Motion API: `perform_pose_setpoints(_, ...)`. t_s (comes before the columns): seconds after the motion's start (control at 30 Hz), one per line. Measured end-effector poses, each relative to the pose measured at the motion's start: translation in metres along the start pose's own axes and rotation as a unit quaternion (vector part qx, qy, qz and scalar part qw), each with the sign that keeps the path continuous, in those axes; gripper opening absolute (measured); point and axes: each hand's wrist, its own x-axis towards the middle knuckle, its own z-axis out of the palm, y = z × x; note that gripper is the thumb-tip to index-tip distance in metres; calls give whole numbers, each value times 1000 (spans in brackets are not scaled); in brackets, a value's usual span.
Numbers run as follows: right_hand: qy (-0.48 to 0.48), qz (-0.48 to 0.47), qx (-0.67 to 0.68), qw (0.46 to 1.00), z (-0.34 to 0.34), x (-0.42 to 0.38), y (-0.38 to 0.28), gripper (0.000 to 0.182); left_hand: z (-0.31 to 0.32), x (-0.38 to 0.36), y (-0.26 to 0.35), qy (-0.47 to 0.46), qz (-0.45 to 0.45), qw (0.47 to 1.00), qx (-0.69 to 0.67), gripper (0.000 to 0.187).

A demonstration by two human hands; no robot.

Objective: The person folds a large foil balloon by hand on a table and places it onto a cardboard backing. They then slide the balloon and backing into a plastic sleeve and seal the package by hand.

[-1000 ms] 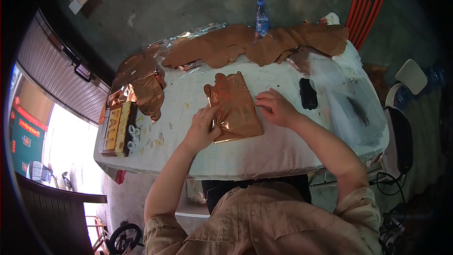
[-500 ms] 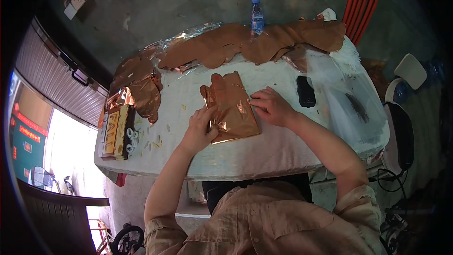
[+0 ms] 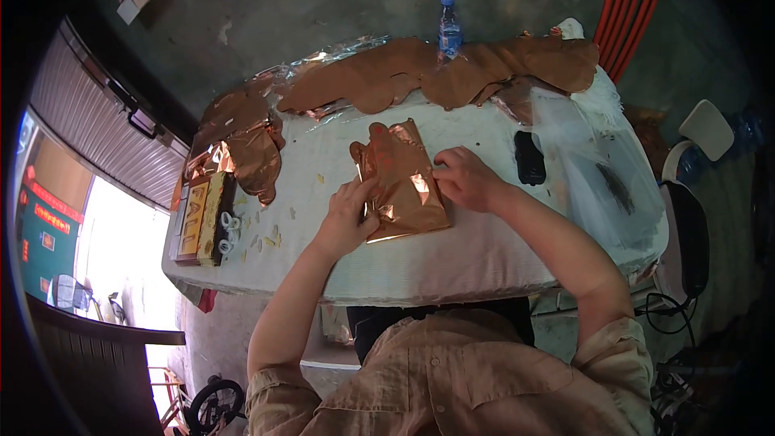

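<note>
A folded rose-gold foil balloon [image 3: 401,182] lies flat on the white tablecloth in front of me, with lobed tips at its far end. My left hand [image 3: 349,214] rests on its left edge, the fingers laid over the foil and the thumb near the close corner. At the right edge, my right hand [image 3: 467,179] has its fingers curled together in a pinch on the foil's rim. The exact fingertip contact there is small and partly hidden.
Flat foil balloons [image 3: 355,81] stretch along the table's back, with more crumpled foil [image 3: 250,157] at left. A bottle [image 3: 450,28] stands behind them. Left are boxes [image 3: 202,218] and white rings [image 3: 229,234]; right, a black phone-like object [image 3: 529,157] and clear plastic bags [image 3: 597,194].
My right hand's fingers have drawn in from a looser spread to a pinch at the foil's right edge. My left hand stays on the foil. The view has shifted slightly.
</note>
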Motion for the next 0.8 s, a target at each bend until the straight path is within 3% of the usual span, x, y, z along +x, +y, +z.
perform_pose_setpoints(0.07,2,21,44,999,4,7,3,20,2,-1,-3,12,4,1000,-5,66)
perform_pose_setpoints(0.13,-30,134,70,988,-1,20,-4,23,-3,1,6,24,11,1000,-10,69)
perform_pose_setpoints(0.17,-61,201,82,974,-3,28,-9,26,-8,1,11,-9,-41,999,-33,75)
perform_pose_setpoints(0.2,-62,198,83,975,1,29,-9,26,-12,2,16,-41,-93,993,-55,81)
perform_pose_setpoints(0.3,9,183,-50,982,15,31,-16,30,-5,1,5,-11,-60,995,-73,90)
perform_pose_setpoints(0.43,75,192,-7,978,15,26,-24,30,-1,1,-1,1,-55,995,-82,92)
perform_pose_setpoints(0.5,103,103,-57,988,12,25,-28,39,-1,1,-1,11,-42,996,-82,93)
perform_pose_setpoints(0.63,82,18,-153,985,21,27,-41,47,-2,0,2,1,-55,995,-84,94)
perform_pose_setpoints(0.7,-30,-11,-9,999,30,33,-48,55,-2,0,1,12,-41,997,-69,94)
perform_pose_setpoints(0.8,-105,46,12,993,38,28,-62,61,-5,1,4,-8,-67,995,-74,94)
